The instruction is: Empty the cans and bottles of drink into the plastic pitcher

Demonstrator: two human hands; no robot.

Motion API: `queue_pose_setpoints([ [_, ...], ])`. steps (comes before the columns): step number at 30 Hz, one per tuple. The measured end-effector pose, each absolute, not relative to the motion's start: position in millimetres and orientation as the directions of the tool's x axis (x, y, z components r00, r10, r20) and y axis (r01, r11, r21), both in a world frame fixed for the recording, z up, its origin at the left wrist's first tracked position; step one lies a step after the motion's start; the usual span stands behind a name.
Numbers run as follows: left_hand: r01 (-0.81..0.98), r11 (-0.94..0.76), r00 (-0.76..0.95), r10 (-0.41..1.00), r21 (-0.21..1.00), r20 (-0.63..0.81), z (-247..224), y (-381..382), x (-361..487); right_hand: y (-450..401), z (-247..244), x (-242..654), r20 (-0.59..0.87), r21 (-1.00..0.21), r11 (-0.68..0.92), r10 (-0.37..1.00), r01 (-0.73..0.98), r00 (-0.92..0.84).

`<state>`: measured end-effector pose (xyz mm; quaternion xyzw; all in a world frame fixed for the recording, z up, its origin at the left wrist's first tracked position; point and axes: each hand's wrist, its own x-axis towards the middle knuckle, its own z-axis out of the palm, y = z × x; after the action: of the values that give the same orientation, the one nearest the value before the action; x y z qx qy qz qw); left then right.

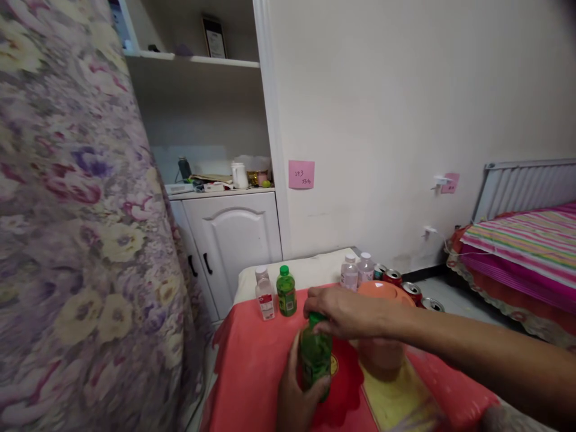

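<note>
Green bottle (315,357), double grip
Left hand (294,390) has fingers wrapped round it, right hand (342,310) reaches over, fingers round the cap (317,318). Red-covered surface (252,360), floral curtain (90,210), bed (526,240) off right.

Free red cloth (252,366) left of the left hand (294,390), 2 bottles (287,295) beyond, orange container (382,290) and cans (411,292) crowding right

Left hand (297,384): wrapped around the held green bottle (316,354), thumb on its near side.
Right hand (339,312): gripping its top, fingers bent.
Right forearm (468,345): bare, right of it.
</note>
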<state>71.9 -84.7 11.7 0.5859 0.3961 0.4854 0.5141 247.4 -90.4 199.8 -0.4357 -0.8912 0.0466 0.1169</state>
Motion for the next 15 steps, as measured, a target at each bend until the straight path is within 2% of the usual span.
queue_pose_setpoints([
  [4,-0.013,-0.189,0.169,0.967,0.982,0.189,9.6,-82.2,68.1,-74.3,207.3,265.3,0.230,-0.158,0.600,0.795,0.784,-0.562],
  [8,-0.016,-0.178,0.141,0.974,0.984,0.179,7.0,-79.0,65.1,-60.8,217.5,284.4,0.253,-0.092,0.504,0.846,0.859,-0.470],
  [15,-0.043,-0.165,0.143,0.975,0.985,0.170,6.3,-78.1,66.4,-34.6,219.6,333.2,0.254,-0.062,0.362,0.907,0.930,-0.336],
])
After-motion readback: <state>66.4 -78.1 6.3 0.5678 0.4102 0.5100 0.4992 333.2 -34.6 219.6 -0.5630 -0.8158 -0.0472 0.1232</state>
